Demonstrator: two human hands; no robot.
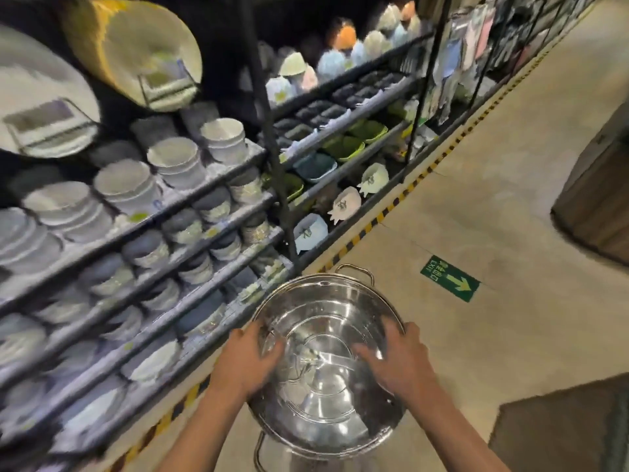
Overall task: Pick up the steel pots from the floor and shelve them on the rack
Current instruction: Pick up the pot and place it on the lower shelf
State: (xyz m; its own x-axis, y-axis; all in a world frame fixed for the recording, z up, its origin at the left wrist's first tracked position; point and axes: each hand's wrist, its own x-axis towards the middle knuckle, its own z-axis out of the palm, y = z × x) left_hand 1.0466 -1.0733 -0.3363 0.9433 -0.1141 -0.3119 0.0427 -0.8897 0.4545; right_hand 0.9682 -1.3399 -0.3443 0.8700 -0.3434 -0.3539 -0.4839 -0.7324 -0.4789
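A large shiny steel pot (326,396) with loop handles at its far and near sides is held up in front of me, low in the head view. My left hand (250,359) grips its left rim, fingers curled inside. My right hand (396,357) grips the right rim the same way. The rack (218,185) of grey shelves runs along the left side, filled with stacked bowls. The pot is beside the rack's lower shelves, over the floor.
Stacks of white and grey bowls (177,158) and large round plates (136,46) fill the rack. A yellow-black striped line (384,212) borders the rack's base. A green exit arrow sign (449,279) lies on the concrete floor. Brown boxes (599,199) stand at right.
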